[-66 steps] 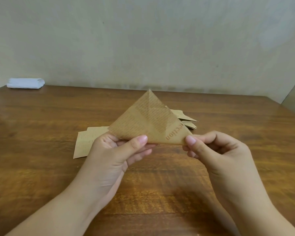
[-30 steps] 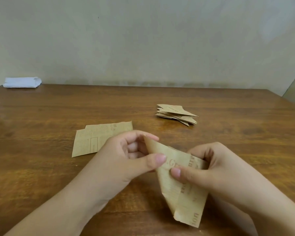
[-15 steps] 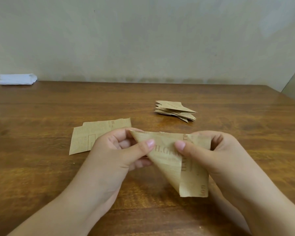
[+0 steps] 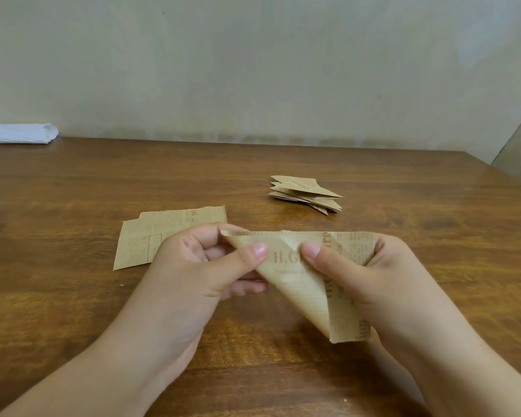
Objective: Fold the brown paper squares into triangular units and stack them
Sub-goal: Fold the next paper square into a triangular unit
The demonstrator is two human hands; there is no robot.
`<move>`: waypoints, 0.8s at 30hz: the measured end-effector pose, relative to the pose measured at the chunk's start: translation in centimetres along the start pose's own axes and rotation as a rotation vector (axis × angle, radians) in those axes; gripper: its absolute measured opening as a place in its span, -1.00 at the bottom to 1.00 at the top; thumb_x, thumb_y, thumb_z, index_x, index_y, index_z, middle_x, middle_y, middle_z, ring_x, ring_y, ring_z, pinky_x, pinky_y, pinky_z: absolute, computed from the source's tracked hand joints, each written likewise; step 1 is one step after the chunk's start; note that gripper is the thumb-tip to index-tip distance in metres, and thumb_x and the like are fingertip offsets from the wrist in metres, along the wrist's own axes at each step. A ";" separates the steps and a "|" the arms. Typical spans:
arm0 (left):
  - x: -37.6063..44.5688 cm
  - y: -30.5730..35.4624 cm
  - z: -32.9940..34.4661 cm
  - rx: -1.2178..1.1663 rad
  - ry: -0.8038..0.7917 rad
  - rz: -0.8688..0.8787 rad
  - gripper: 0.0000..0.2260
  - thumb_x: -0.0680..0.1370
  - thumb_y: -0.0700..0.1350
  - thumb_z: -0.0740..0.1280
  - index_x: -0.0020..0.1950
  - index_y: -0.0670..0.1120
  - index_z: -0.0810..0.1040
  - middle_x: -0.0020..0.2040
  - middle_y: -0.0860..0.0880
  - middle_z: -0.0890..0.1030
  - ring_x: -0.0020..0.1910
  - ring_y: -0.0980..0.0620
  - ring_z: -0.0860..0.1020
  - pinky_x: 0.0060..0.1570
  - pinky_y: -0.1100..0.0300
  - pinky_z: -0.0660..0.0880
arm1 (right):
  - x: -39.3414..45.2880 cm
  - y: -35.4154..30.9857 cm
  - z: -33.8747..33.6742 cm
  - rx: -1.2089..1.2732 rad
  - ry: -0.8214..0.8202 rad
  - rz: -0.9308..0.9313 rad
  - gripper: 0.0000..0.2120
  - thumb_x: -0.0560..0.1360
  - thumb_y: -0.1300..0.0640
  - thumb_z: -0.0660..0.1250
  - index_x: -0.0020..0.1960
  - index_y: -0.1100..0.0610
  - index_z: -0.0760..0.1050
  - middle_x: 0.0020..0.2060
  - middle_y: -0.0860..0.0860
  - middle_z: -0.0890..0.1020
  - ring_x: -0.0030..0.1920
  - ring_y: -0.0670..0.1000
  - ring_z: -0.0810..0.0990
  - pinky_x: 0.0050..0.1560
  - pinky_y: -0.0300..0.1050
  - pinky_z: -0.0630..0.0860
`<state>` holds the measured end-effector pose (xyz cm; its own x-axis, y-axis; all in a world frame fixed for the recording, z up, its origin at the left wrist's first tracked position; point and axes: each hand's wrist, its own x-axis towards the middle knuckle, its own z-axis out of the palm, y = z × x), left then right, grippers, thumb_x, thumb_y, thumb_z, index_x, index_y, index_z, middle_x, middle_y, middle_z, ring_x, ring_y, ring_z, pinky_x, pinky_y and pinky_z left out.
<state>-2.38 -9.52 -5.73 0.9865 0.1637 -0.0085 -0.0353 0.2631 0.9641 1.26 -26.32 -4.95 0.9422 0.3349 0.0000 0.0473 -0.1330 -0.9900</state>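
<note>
Both hands hold a brown printed paper (image 4: 301, 281) above the wooden table (image 4: 73, 296); it is folded into a triangle with its point hanging down. My left hand (image 4: 199, 266) pinches its upper left corner between thumb and fingers. My right hand (image 4: 370, 272) pinches its upper right part, thumb on the front. Flat brown paper squares (image 4: 151, 236) lie on the table behind my left hand, partly hidden by it. A stack of folded triangular units (image 4: 306, 194) sits further back, to the right.
A folded white cloth (image 4: 21, 133) lies at the table's far left edge against the wall. The table's right edge (image 4: 500, 173) runs diagonally at the far right. Bare wood spreads around the papers.
The folded triangle was turned from point up to point down and lowered toward me. Since half a second ago its top edge has levelled out and both thumbs have moved closer together.
</note>
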 end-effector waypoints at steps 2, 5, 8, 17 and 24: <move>0.0 0.1 0.0 0.002 -0.006 -0.004 -0.76 0.26 -0.18 0.41 -0.11 -0.25 0.62 -0.19 -0.17 0.70 -0.28 0.01 0.67 -0.39 0.28 0.58 | 0.0 0.0 0.0 -0.012 0.008 -0.009 -0.70 0.23 -0.11 0.41 -0.21 0.11 0.68 -0.30 0.14 0.70 -0.35 0.01 0.63 -0.36 -0.12 0.50; 0.0 0.1 0.1 0.015 -0.007 -0.008 -0.74 0.29 -0.19 0.40 -0.09 -0.28 0.61 -0.19 -0.17 0.70 -0.29 0.01 0.67 -0.38 0.29 0.59 | 0.1 0.1 0.1 -0.023 0.012 -0.020 -0.69 0.24 -0.13 0.40 -0.20 0.09 0.68 -0.30 0.13 0.70 -0.34 0.02 0.63 -0.34 -0.08 0.50; 0.1 0.1 0.1 0.018 0.005 -0.004 -0.76 0.28 -0.19 0.40 -0.11 -0.28 0.61 -0.21 -0.18 0.70 -0.32 0.02 0.66 -0.39 0.29 0.59 | 0.0 0.1 0.1 -0.019 0.001 -0.014 -0.71 0.26 -0.12 0.39 -0.19 0.08 0.69 -0.28 0.12 0.71 -0.31 0.07 0.65 -0.30 -0.03 0.52; 0.1 0.0 0.1 -0.005 0.013 -0.018 -0.79 0.26 -0.18 0.41 -0.16 -0.23 0.62 -0.21 -0.17 0.70 -0.30 0.02 0.67 -0.37 0.27 0.60 | -0.2 -0.2 0.1 0.001 0.020 0.001 -0.71 0.27 -0.07 0.40 -0.23 0.15 0.68 -0.38 0.12 0.66 -0.43 -0.03 0.57 -0.49 -0.23 0.43; 0.2 0.5 -0.4 -0.097 0.028 -0.008 -0.92 0.28 -0.18 0.42 -0.27 -0.11 0.68 -0.18 -0.17 0.70 -0.28 0.02 0.67 -0.33 0.28 0.59 | -0.3 -0.6 0.2 0.078 0.071 0.021 -0.81 0.22 -0.03 0.39 -0.36 0.08 0.68 -0.49 0.02 0.62 -0.53 -0.10 0.52 -0.59 -0.30 0.35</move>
<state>-2.30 -8.97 -5.35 0.9819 0.1876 -0.0245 -0.0445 0.3550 0.9338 0.91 -26.12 -4.44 0.9640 0.2655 -0.0134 0.0040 -0.0648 -0.9979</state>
